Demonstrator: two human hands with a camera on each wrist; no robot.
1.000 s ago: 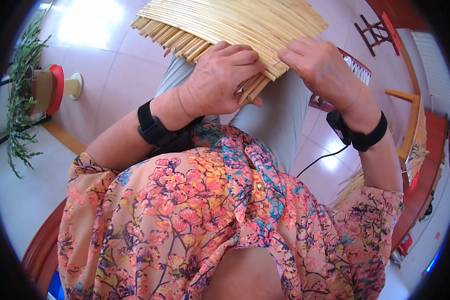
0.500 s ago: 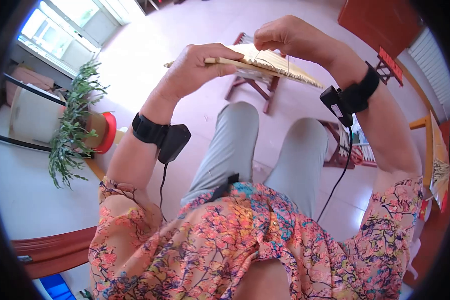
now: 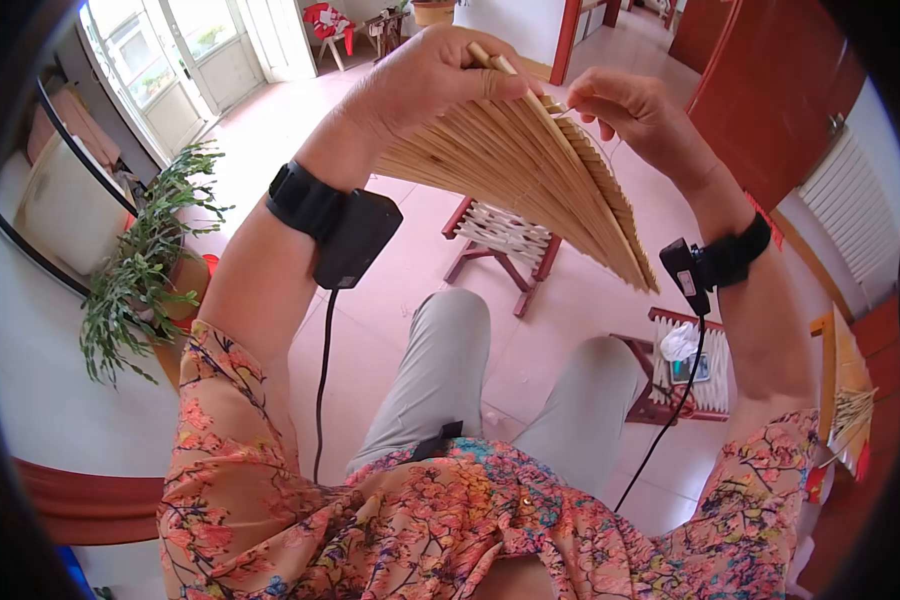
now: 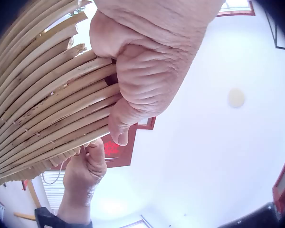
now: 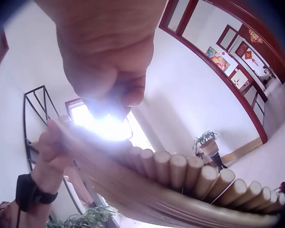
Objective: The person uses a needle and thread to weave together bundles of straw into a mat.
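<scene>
A mat of straw-coloured stalks (image 3: 515,160), laid side by side and stitched together, is held up in front of the person, tilted, with its row of cut ends facing right. The left hand (image 3: 440,80) grips its near corner, the thumb lying across the stalks. Small stitches run over the stalks (image 4: 52,111) in the left wrist view. Beside the cut edge, the right hand (image 3: 625,105) pinches a thin needle (image 3: 562,111) between thumb and finger. A loop of thread (image 3: 613,150) hangs by that hand. In the right wrist view, glare hides the right fingertips near the round stalk ends (image 5: 178,166).
A folding stool (image 3: 500,240) with white webbing stands beyond the knees. Another stool (image 3: 690,365) at the right bears a white bundle and small items. A leafy plant (image 3: 145,270) is at the left. Black cables (image 3: 327,390) hang from both wrist cameras.
The mat has risen from above the lap and swung upright, tilting. Both hands moved up and away from the body with it, the left still gripping its corner.
</scene>
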